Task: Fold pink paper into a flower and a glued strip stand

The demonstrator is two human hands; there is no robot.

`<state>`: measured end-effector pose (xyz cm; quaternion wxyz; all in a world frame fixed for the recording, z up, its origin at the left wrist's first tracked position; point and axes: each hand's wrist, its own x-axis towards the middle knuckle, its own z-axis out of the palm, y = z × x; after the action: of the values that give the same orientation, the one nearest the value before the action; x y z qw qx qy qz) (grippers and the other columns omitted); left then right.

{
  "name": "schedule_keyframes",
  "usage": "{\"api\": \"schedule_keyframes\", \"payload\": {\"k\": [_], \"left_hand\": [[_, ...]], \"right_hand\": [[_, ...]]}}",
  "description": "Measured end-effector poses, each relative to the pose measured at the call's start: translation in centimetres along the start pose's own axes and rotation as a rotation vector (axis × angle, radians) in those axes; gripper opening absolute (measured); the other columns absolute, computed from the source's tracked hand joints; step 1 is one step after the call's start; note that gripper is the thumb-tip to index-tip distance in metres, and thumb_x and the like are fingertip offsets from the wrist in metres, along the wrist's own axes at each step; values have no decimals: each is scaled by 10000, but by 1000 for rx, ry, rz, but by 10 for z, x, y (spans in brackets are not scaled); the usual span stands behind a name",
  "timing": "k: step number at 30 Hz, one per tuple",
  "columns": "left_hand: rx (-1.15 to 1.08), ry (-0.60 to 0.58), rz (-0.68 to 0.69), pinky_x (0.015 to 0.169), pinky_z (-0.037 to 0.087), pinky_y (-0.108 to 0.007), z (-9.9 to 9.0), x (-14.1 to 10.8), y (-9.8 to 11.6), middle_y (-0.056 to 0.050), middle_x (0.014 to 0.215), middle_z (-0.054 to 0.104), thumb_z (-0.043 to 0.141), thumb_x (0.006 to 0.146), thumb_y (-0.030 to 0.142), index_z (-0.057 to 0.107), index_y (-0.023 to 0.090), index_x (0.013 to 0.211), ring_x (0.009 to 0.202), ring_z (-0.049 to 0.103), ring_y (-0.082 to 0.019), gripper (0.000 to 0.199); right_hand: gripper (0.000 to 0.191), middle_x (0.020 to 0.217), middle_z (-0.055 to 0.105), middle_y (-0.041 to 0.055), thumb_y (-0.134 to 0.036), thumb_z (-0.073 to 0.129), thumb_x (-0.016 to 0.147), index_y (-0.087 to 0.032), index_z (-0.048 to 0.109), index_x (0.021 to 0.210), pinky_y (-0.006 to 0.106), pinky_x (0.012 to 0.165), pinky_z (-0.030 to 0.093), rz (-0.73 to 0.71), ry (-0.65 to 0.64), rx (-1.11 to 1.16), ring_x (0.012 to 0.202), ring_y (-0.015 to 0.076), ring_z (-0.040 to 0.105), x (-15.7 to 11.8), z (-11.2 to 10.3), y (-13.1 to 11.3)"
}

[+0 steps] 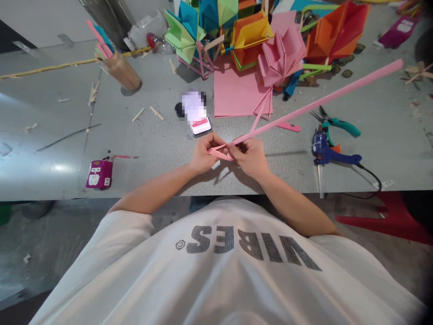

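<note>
Left hand (204, 155) and right hand (251, 157) both pinch the folded end of the pink strip (321, 103); looks light, bendy, crease-prone, so grip flat beside folds.

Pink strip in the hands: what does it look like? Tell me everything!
The pink strip looks like paper: plain, narrow, nearly straight, with a rounded far end. It slants away to the person's right over the gray table. At the near end, the left hand and right hand pinch a sharply bent fold; how its layers join is hidden.
</note>
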<state>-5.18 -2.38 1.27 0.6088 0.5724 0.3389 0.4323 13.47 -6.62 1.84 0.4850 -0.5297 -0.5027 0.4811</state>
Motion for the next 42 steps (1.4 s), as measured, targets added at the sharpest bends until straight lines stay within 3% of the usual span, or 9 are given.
{"api": "schedule_keyframes", "payload": {"k": [4,8,13,16,18,22,26,34,42], "left_hand": [[19,-20,-26,703,557,-300,1,0,1,-31,795,803,1175,632,486,738,183,837,698,728,-141,569],[4,14,-17,633,510,-282,4,1,-4,3,733,758,1151,672,531,697,206,815,656,698,-136,577],[-33,182,64,586,467,-293,1,7,-8,30,719,701,1072,802,616,673,241,855,602,619,-113,550],[-72,229,64,582,489,-315,-3,11,-9,33,740,707,1057,809,656,693,262,952,582,613,-117,555],[-60,252,52,576,504,-319,-4,11,-11,27,789,739,1027,837,686,717,268,1033,575,608,-113,556],[-38,247,60,584,536,-310,-2,7,-18,0,867,813,924,961,688,712,260,1117,597,641,-113,503],[-82,203,54,595,547,-266,-1,6,-28,3,879,829,874,1036,624,652,238,1122,624,683,-93,453],[-159,199,-49,618,639,-273,5,6,-24,-18,880,828,880,1059,448,598,241,1036,666,754,-128,351],[-196,172,-87,655,645,-266,7,-2,-4,-30,888,853,893,1042,388,592,232,1006,691,775,-129,341]], "right_hand": [[435,631,678,12,-620,863,930,-195,830,845,310,545,436,34,-100,6,576,143,569,3,-8,3],[450,633,674,8,-638,893,913,-208,804,819,309,542,441,27,-76,29,572,140,575,4,-8,2],[476,734,731,27,-703,849,944,-233,784,913,338,540,516,50,4,42,578,169,633,4,-14,1],[309,972,809,82,-525,682,1108,-244,803,1067,379,700,567,-89,68,-281,775,216,721,-1,-27,-1],[233,1147,819,121,-355,614,1136,-240,815,1164,395,776,528,-131,8,-620,903,246,730,-8,-34,-4],[254,1245,762,165,-352,596,1140,-217,799,1212,381,684,369,3,-154,-1059,851,256,670,-25,-40,-11],[262,1251,738,189,-336,547,1139,-199,759,1208,380,671,334,85,-150,-1165,828,259,655,-41,-45,-12],[530,888,734,23,-306,683,969,-206,613,1485,418,827,521,195,24,-739,807,257,702,-58,-86,7],[518,791,646,-19,-580,918,845,-208,812,1190,303,555,458,372,-27,-176,603,128,524,-96,-124,-3]]}}
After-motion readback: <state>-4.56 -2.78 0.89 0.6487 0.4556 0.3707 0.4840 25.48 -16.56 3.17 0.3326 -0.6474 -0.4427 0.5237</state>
